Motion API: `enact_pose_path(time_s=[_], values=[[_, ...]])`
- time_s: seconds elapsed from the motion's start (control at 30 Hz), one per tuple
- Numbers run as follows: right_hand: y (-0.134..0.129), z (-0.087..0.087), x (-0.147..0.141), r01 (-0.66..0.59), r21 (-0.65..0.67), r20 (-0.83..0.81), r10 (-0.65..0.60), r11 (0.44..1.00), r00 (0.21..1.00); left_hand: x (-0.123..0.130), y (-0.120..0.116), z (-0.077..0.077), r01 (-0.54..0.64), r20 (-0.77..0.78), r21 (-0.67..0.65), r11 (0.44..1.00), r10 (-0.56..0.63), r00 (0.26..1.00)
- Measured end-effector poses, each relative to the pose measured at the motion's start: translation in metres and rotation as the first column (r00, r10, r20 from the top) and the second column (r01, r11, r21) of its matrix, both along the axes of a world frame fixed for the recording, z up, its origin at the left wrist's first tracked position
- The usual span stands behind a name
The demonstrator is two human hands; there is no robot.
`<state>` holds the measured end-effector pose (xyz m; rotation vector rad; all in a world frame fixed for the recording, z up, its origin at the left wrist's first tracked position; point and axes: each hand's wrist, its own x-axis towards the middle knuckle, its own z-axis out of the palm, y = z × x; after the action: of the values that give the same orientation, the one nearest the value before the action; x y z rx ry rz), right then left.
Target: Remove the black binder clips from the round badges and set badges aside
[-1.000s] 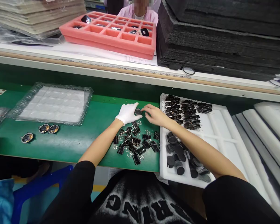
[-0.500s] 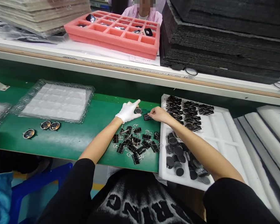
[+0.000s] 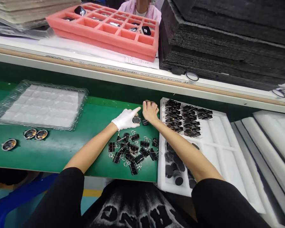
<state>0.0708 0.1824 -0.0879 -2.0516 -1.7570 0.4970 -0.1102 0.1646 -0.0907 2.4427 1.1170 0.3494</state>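
Head view: the white-gloved left hand (image 3: 126, 119) pinches a small round disc (image 3: 136, 120) between thumb and fingers, its index finger extended, above the green worktop (image 3: 85, 152). The bare right hand (image 3: 150, 111) is just beside it, fingers curled, with a black binder clip (image 3: 145, 122) directly below them; whether they grip anything cannot be told. Printing along the ledge (image 3: 104, 70) and handwriting on a paper slip (image 3: 140, 61) are too small to read; the black shirt (image 3: 137, 202) bears large block letters, partly cut off.
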Motion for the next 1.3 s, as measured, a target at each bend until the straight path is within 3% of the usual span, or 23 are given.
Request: enact_pose_path(time_s=[0.4,0.67,0.77,0.83,0.9,0.93,1.0,1.03,1.1,1.17,1.23,1.3], values=[[0.006,-0.028,0.018,0.101,0.081,-0.033,-0.098,0.992,0.995,0.021,-0.007,-0.007,0.0,-0.015,-0.055,0.998,-0.001,1.0],[0.004,-0.027,0.014,0.113,0.098,-0.009,-0.112,0.989,0.994,0.027,-0.007,-0.007,-0.002,-0.041,-0.004,1.0,0.002,0.999],[0.001,-0.013,0.012,0.1,0.129,0.016,-0.103,0.987,0.995,0.027,-0.008,-0.005,-0.007,-0.046,0.005,1.0,0.008,0.999],[-0.009,0.008,0.013,0.019,0.199,0.03,-0.025,0.98,0.999,0.025,-0.011,-0.002,-0.075,-0.049,0.01,0.997,0.076,0.996],[-0.027,0.035,0.017,-0.178,0.206,0.038,0.174,0.962,0.984,0.021,-0.015,0.003,-0.199,-0.071,0.037,0.979,0.201,0.977],[-0.04,0.049,0.019,-0.311,0.149,0.046,0.308,0.939,0.95,0.018,-0.017,0.004,-0.253,-0.088,0.06,0.966,0.257,0.962],[-0.067,0.07,0.025,-0.561,-0.091,0.082,0.568,0.823,0.819,0.01,-0.018,0.006,-0.302,-0.115,0.11,0.947,0.314,0.942],[-0.079,0.076,0.028,-0.621,-0.212,0.097,0.648,0.755,0.755,0.005,-0.017,0.006,-0.307,-0.114,0.128,0.943,0.322,0.94],[-0.098,0.081,0.033,-0.668,-0.383,0.082,0.743,0.638,0.664,-0.007,-0.01,0.003,-0.287,-0.065,0.146,0.947,0.299,0.952],[-0.104,0.079,0.037,-0.69,-0.441,0.008,0.771,0.574,0.637,-0.018,0.001,-0.001,-0.172,0.008,0.151,0.973,0.173,0.985],[-0.097,0.076,0.044,-0.703,-0.413,-0.11,0.735,0.578,0.669,-0.027,0.009,-0.004,0.013,0.043,0.161,0.987,-0.02,0.999],[-0.082,0.074,0.052,-0.659,-0.331,-0.205,0.63,0.676,0.749,-0.03,0.012,-0.006,0.085,0.018,0.182,0.98,-0.09,0.996]])
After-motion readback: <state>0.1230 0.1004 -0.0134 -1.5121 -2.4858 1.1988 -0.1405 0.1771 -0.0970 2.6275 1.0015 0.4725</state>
